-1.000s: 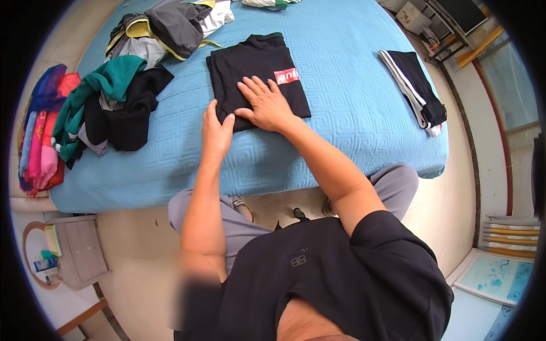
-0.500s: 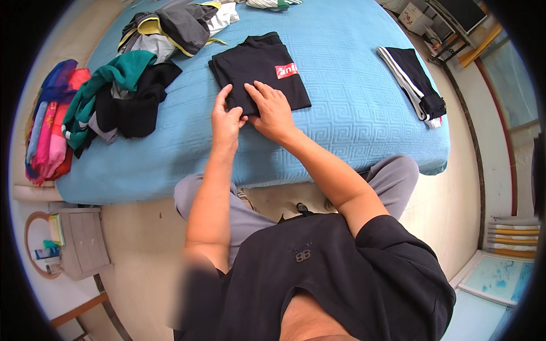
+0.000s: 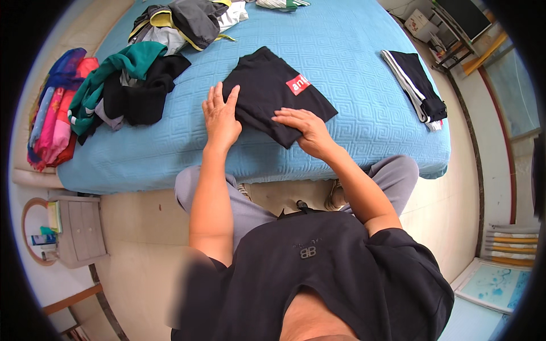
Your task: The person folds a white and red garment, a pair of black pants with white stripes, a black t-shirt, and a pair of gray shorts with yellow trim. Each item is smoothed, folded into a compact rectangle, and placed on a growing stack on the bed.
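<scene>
A folded black T-shirt [image 3: 264, 85] with a red and white patch lies turned at an angle near the front edge of the bed, one corner pointing toward me. Beside its left edge, my left hand [image 3: 222, 119] is open, fingers up and apart, thumb close to the cloth. My right hand [image 3: 307, 129] rests at the near right edge by that corner. Its fingers stretch flat over the fabric, pointing left, and its thumb is mostly hidden.
A blue quilted bedspread [image 3: 352, 79] covers the bed. Left are a green and black clothes heap [image 3: 131, 85], bright folded textiles [image 3: 54, 119] and grey garments [image 3: 193, 23]. Folded black-and-white pants [image 3: 415, 85] lie right. A small cabinet [image 3: 82, 230] stands lower left.
The T-shirt has turned, its near corner swinging toward me and to the right. My right hand has moved right and nearer; my left hand has let go of the near left edge and opened.
</scene>
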A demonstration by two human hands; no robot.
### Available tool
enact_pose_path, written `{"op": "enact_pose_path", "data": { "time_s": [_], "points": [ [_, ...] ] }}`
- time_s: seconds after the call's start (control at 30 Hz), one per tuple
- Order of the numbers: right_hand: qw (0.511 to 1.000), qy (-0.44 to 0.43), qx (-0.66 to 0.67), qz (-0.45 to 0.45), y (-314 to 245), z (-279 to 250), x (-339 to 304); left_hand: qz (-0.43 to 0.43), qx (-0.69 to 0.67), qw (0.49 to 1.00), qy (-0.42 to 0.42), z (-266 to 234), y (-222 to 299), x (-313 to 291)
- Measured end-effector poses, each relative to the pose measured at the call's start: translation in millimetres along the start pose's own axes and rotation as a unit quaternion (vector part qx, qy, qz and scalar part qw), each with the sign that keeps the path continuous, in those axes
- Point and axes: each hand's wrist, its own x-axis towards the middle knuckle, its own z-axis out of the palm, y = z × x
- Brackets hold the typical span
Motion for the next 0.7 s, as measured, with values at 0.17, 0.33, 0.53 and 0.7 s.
{"op": "enact_pose_path", "data": {
  "time_s": [0.17,0.33,0.53,0.7],
  "points": [
    [0.985,0.010,0.157,0.071,-5.6,-34.0,-39.7,0.074,-0.108,0.990,0.049,4.8,-12.5,-0.8],
    [0.951,0.110,0.259,0.133,-5.2,-92.9,-47.4,0.053,-0.328,0.943,0.011,-38.1,15.4,11.3],
    [0.903,0.248,0.287,0.201,3.5,-159.8,-1.1,0.016,-0.469,0.881,-0.059,-119.1,39.3,71.1],
    [0.835,0.217,0.417,0.286,59.8,-155.5,43.3,-0.054,-0.584,0.798,-0.138,-88.8,33.2,132.3]
  ]
}}
